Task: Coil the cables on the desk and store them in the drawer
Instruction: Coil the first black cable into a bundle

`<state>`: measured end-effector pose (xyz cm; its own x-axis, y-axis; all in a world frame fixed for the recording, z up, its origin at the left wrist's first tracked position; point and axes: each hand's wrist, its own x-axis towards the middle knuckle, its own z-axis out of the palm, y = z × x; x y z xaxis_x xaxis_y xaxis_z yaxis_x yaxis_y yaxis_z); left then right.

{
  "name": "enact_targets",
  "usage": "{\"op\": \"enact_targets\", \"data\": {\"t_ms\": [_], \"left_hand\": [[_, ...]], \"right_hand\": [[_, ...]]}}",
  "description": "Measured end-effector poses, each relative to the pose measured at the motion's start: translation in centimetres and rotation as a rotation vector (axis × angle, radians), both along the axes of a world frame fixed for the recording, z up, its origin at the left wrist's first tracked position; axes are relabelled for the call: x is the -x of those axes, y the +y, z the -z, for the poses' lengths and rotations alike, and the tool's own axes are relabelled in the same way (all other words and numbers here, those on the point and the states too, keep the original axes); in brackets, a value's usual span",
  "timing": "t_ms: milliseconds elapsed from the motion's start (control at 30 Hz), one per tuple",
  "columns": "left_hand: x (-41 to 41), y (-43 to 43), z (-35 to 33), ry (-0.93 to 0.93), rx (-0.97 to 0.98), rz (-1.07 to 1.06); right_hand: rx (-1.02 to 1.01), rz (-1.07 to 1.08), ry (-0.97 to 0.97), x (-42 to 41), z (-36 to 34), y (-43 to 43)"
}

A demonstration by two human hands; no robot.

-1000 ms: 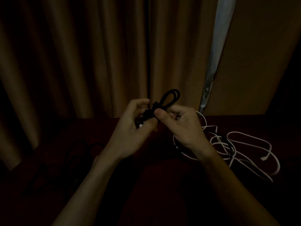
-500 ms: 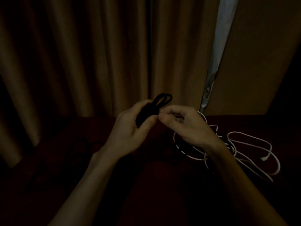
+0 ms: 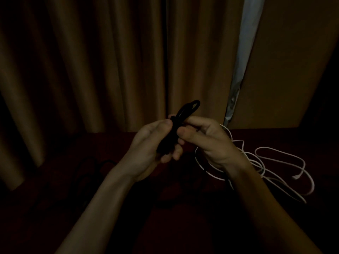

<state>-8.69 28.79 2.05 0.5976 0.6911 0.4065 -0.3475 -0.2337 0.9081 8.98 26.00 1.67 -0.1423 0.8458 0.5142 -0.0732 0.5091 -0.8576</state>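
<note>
Two hands, one black cable bundle [image 3: 183, 114], mid-air over desk [image 3: 183, 226].
The left hand [image 3: 152, 143] wraps it, right hand [image 3: 207, 142] pinches it; one white cable [image 3: 275, 162] lies loose at desk's right, near back edge.

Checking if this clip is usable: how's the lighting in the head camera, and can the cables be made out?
Head view: very dim and warm-tinted, edges fall into black. The black cable, held by left hand and right hand, shows as a silhouette against the curtain; the white cable stands out; another dark cable lower left nearly vanishes.
</note>
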Motion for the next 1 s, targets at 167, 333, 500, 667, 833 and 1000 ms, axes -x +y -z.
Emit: {"op": "enact_targets", "data": {"t_ms": [167,333,500,667,833,1000], "left_hand": [[-0.1,0.2,0.3,-0.015,0.065,-0.117],[0.2,0.9,0.6,0.089,-0.224,-0.337],[0.6,0.8,0.6,0.184,-0.502,-0.493],[0.5,1.1,1.1,0.447,-0.932,-0.646],[1.0,1.4,1.4,0.513,-0.892,-0.622],[1.4,1.2,0.7,0.357,-0.583,-0.481]], "right_hand": [[-0.036,0.07,0.027,0.2,0.3,0.4],[-0.081,0.191,0.042,0.6,0.6,0.6],[-0.022,0.265,0.116,1.4,0.4,0.8],[0.029,0.255,0.17,1.9,0.4,0.7],[0.044,0.284,0.017,2.3,0.6,0.4],[0.031,0.24,-0.146,1.1,0.3,0.1]]}}
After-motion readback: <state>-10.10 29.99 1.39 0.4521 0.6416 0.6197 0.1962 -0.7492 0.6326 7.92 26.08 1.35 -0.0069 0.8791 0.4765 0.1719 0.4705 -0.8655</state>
